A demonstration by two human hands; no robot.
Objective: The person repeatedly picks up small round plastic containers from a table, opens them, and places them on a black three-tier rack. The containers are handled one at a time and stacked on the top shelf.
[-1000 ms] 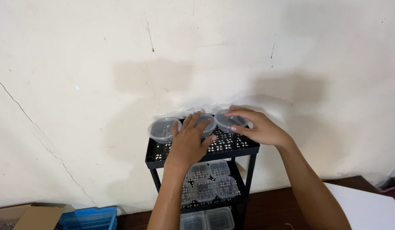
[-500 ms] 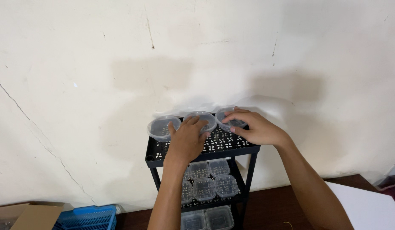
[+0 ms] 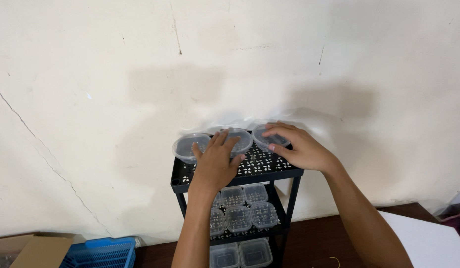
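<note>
A black perforated rack [image 3: 269,172] stands against the wall. Three round clear plastic containers sit in a row at the back of its top shelf. My left hand [image 3: 216,164] lies flat with fingers spread, its fingertips on the middle container [image 3: 242,140] and close to the left container [image 3: 186,146]. My right hand [image 3: 299,148] cups the right container [image 3: 267,137], thumb at its front rim and fingers over its top.
The lower shelves hold several square clear lidded tubs [image 3: 245,214]. A blue plastic basket [image 3: 98,252] and a cardboard box [image 3: 29,250] sit at bottom left. A white board [image 3: 428,243] lies at bottom right on the dark floor. The cracked wall is right behind the rack.
My left hand's fingers slid forward and spread over the middle container. My right hand stayed on the right container, shifting only slightly.
</note>
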